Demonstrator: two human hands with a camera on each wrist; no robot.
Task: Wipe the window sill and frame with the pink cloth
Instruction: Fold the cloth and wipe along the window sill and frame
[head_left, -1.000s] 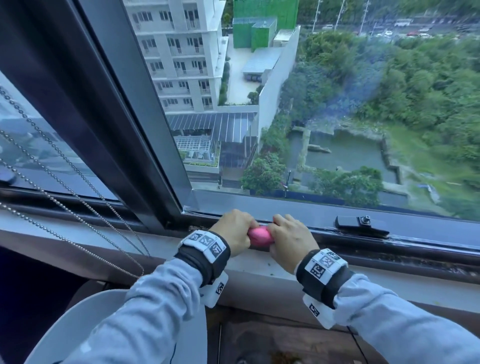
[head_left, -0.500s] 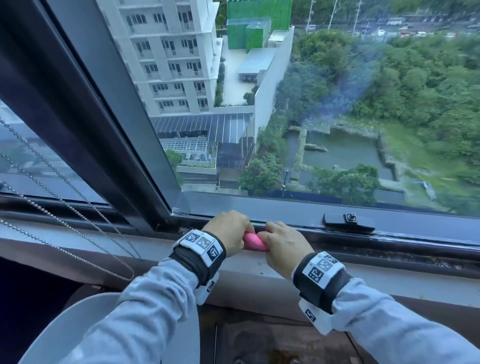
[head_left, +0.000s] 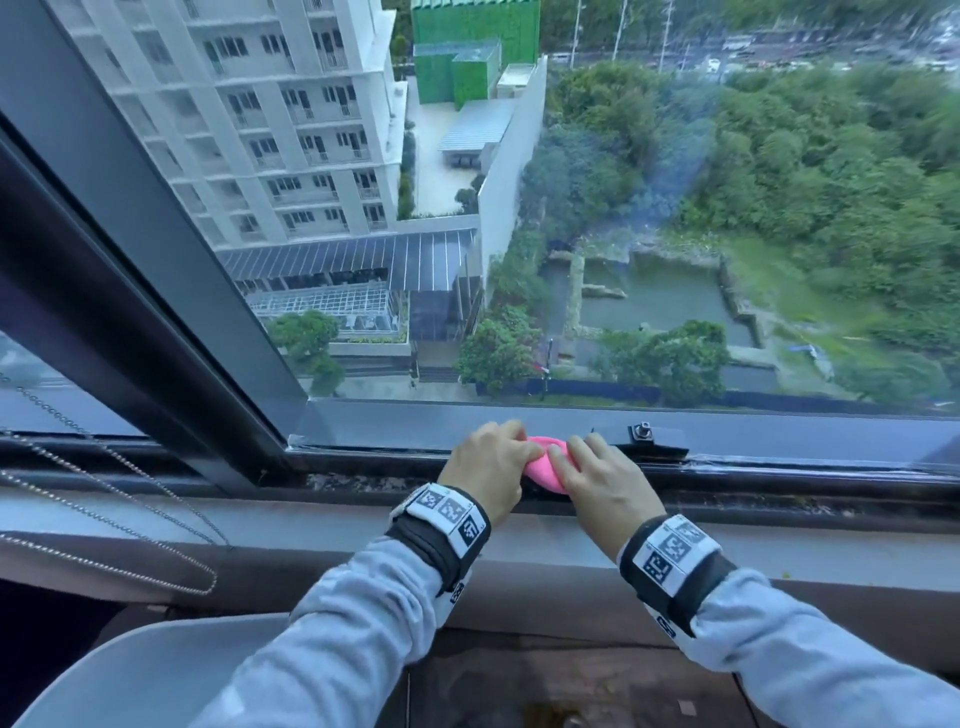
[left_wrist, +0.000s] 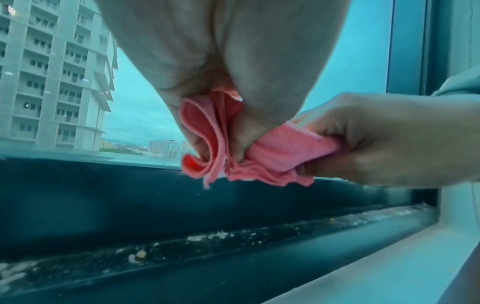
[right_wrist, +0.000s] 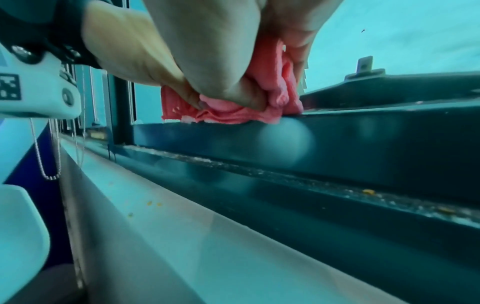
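Observation:
The pink cloth (head_left: 543, 470) is bunched between both hands on the dark lower window frame (head_left: 779, 467). My left hand (head_left: 488, 467) grips its left end, fingers curled round folds of the cloth (left_wrist: 207, 144). My right hand (head_left: 597, 478) pinches the right end of the cloth (right_wrist: 233, 113) and holds it against the top edge of the frame (right_wrist: 363, 133). Below the frame runs a dark track (left_wrist: 233, 236) strewn with pale grit, then the light sill (head_left: 311, 519).
A black window latch (head_left: 644, 436) sits on the frame just right of my hands. Bead chains (head_left: 104, 483) hang over the sill at left. A dark vertical mullion (head_left: 156, 291) rises left of the hands. A white chair back (head_left: 130, 675) stands below left.
Both hands with the cloth have slid to the right along the frame, close up to the latch. The cloth shows more between the hands.

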